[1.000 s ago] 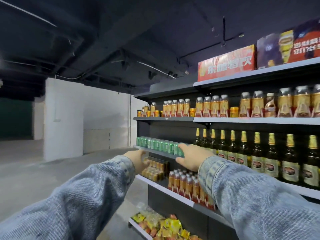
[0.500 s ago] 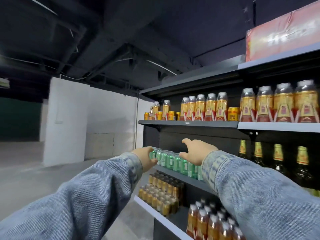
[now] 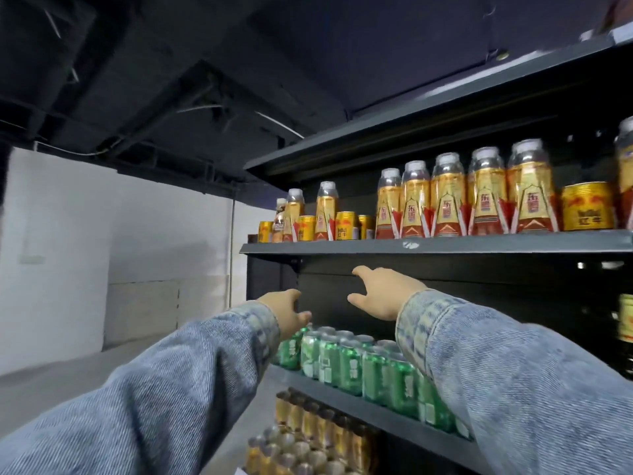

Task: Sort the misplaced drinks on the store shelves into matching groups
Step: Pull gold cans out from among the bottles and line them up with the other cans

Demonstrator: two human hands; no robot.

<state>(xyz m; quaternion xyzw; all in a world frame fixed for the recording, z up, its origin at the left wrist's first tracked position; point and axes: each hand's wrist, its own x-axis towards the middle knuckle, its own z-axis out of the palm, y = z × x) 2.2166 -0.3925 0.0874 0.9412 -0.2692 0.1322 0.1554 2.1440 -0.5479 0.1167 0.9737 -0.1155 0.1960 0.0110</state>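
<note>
On the upper shelf (image 3: 435, 246) stand several gold-labelled bottles (image 3: 448, 197) mixed with short gold cans: one gold can (image 3: 587, 206) sits among the bottles at the right, several gold cans (image 3: 346, 226) stand between bottles at the left end. A brown-capped bottle (image 3: 279, 217) stands far left. Green cans (image 3: 346, 363) fill the shelf below. My left hand (image 3: 282, 311) hovers empty just above the green cans. My right hand (image 3: 383, 293) is raised below the upper shelf's edge, fingers spread, holding nothing.
Gold-capped small bottles (image 3: 308, 430) fill a lower shelf. Dark bottles (image 3: 625, 320) stand at the right edge. The shelf unit's top board (image 3: 428, 121) overhangs the bottles. A white wall (image 3: 68, 252) and grey floor lie to the left.
Both hands have risen from the green cans' level toward the upper shelf. The view has tilted up and moved closer to the shelves.
</note>
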